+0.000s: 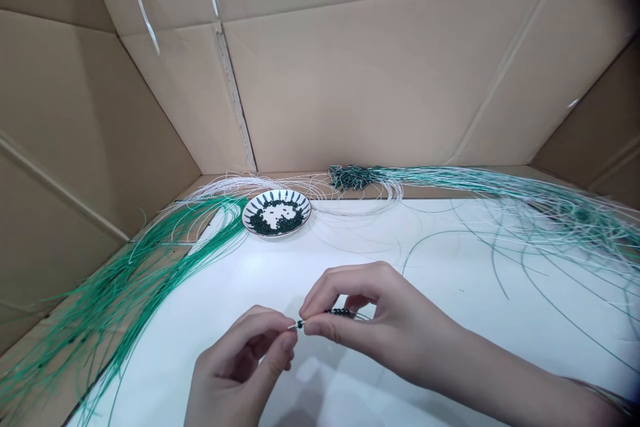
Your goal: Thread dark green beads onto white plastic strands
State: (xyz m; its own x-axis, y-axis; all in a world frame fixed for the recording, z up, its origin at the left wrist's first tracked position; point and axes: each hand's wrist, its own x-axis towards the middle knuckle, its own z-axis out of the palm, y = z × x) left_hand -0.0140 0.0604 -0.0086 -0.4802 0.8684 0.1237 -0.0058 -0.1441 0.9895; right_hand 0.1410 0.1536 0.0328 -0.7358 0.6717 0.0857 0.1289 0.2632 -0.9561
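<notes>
Low in the middle of the view, my two hands meet tip to tip over the white surface. My right hand (385, 313) pinches a beaded strand between thumb and fingers; a row of dark beads (341, 312) shows inside its grip, with thin cord trailing toward the palm. Between the two hands sits one small dark bead (300, 324) on a short white cord end (291, 327). My left hand (245, 363) is closed at the fingertips on that cord end, beside the bead. Its other fingers curl below.
A striped plate (249, 225) of small dark beads stands behind my hands. Loose green cords (165, 267) and white cords (235, 185) spread left. A bundle of beaded pieces (353, 177) lies at the back, its long cords (500, 183) running right. Cardboard walls (375, 80) enclose the white tabletop (200, 320).
</notes>
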